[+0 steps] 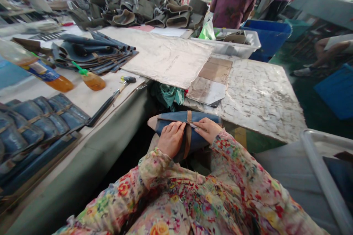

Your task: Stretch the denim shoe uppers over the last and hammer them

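A dark blue leather-like piece (199, 138) with a tan strap (188, 137) across it lies over my lap, below the table edge. Its left tip is pale pink-beige. My left hand (172, 138) rests on the piece left of the strap, fingers close together and bent over a dark folded edge. From the right, my right hand (207, 129) grips the same piece at the strap, its fingertips almost meeting the left ones. Something small and whitish shows at the right fingertips; I cannot make out what it is. The undersides of both hands are hidden.
On the left table are stacked blue pieces (41, 117), a brush (106, 102), a squeeze bottle (92, 80) and a drink bottle (41, 69). A pale board (171, 57) lies ahead. Grey-brown pieces (154, 9) are heaped behind. A grey bin (311, 161) stands right. People work beyond.
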A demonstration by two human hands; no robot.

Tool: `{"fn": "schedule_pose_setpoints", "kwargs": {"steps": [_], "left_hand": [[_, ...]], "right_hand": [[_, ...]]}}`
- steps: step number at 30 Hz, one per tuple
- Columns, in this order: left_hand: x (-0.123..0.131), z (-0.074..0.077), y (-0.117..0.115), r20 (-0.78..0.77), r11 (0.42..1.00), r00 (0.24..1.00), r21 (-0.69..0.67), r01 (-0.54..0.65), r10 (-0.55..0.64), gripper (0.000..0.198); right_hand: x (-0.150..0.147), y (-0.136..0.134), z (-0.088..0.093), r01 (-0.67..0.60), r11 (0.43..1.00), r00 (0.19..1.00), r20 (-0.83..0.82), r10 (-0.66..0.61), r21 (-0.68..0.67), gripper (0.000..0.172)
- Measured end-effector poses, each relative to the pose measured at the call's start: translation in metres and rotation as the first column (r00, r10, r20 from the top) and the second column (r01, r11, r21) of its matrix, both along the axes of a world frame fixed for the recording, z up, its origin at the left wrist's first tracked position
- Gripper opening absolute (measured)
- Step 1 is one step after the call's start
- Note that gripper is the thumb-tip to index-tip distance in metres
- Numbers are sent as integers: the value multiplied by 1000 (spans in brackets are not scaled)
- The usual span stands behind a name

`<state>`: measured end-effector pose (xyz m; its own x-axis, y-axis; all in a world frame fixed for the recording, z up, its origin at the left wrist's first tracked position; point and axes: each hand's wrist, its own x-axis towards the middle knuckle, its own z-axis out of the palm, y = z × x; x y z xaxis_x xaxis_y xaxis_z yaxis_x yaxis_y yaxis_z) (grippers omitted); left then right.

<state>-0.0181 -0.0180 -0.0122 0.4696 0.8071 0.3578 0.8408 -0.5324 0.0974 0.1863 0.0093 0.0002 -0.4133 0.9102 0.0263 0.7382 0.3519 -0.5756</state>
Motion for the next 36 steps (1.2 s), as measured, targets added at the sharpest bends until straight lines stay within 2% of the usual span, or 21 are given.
{"fn": "schedule_pose_setpoints", "kwargs": {"steps": [4, 8, 15, 20, 25, 31, 36], "left_hand": [[5, 4, 3, 15, 1000, 1000, -23, -1, 1, 31], [12, 17, 13, 22, 993, 999, -108, -42, 45, 21], [7, 31, 28, -90, 989, 993, -116, -88, 78, 14], [12, 30, 24, -19, 992, 999, -124, 26, -29, 17], [15, 25, 24, 54, 988, 997, -140, 69, -62, 21], [9, 21, 21, 47, 978, 987, -138, 159, -154, 22], [9, 13, 18, 47, 976, 984, -125, 178, -174, 24]], "right_hand": [[1, 0, 4, -57, 998, 997, 57, 58, -19, 36], [2, 1, 6, -45, 999, 997, 61, 47, -26, 36], [6, 5, 5, -58, 997, 998, 3, 58, -56, 35], [5, 7, 2, -56, 997, 998, 24, 57, -62, 35], [4, 11, -1, -48, 997, 998, -29, 47, -54, 32], [-3, 4, 6, -62, 998, 995, 83, 61, 12, 33], [-10, -10, 4, 21, 996, 992, 120, -32, 91, 34]]}}
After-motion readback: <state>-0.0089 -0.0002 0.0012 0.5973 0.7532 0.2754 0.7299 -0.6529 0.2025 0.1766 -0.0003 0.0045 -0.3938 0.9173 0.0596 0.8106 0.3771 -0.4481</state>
